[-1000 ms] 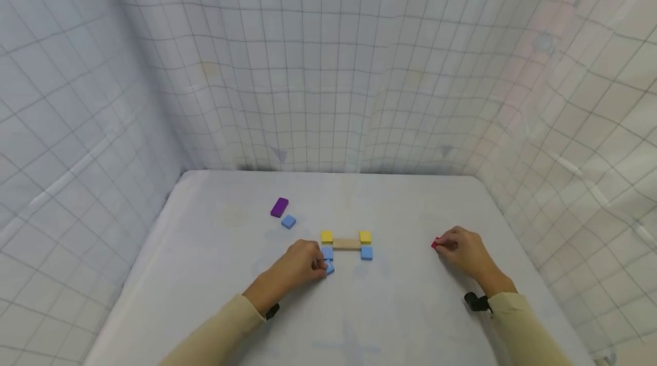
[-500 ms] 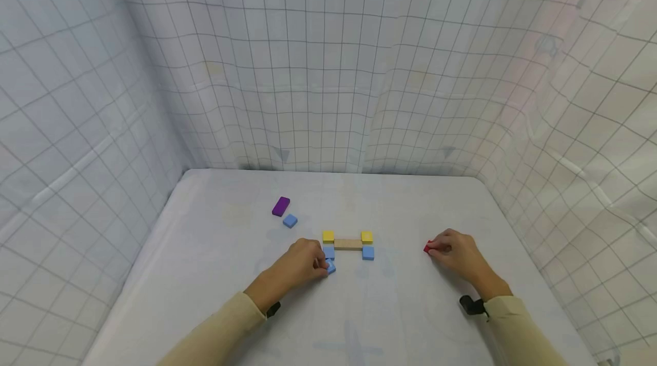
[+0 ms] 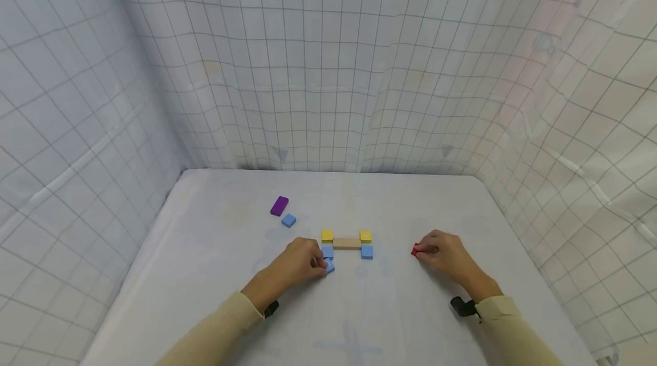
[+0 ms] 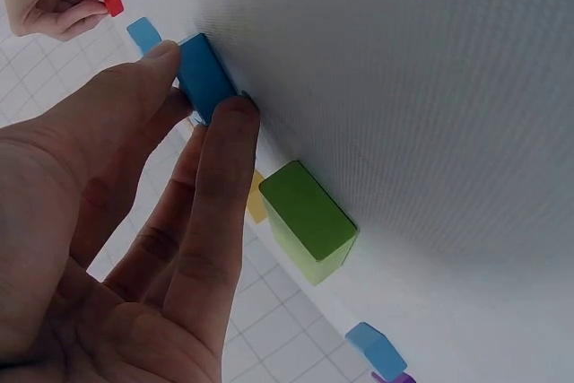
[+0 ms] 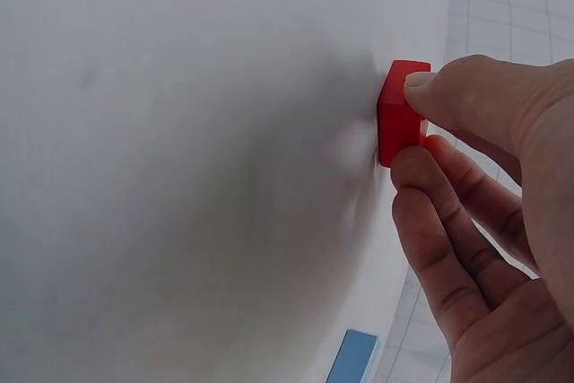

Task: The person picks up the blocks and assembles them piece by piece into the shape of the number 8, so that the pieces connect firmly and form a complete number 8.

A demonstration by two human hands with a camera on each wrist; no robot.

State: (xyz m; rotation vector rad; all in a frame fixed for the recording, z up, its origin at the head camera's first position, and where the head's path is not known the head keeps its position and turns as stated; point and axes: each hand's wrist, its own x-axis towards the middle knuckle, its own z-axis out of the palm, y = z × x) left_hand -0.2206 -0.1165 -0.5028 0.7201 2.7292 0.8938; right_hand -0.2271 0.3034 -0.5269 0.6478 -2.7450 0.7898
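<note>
My left hand [image 3: 300, 261] pinches a blue block [image 4: 205, 76] between thumb and fingertips, low at the table. In the head view, that block's visible corner lies just in front of another blue block [image 3: 327, 252]. My right hand [image 3: 445, 256] grips a small red block [image 5: 401, 114] by its sides, close over the table to the right of the arrangement. Between the hands, a flat wooden block [image 3: 347, 244] lies crosswise, with yellow blocks [image 3: 365, 236] at its far corners and blue ones at its near corners. A green block [image 4: 308, 217] stands beside my left fingers, hidden in the head view.
Farther back on the left lie a purple block [image 3: 279, 206] and a loose blue block [image 3: 289, 220]. The white-covered table [image 3: 246, 195] is bounded by gridded cloth walls [image 3: 328, 98] at the back and both sides.
My right hand has slid leftward with the red block, nearer to the arrangement. My left hand stays in place, holding the blue block.
</note>
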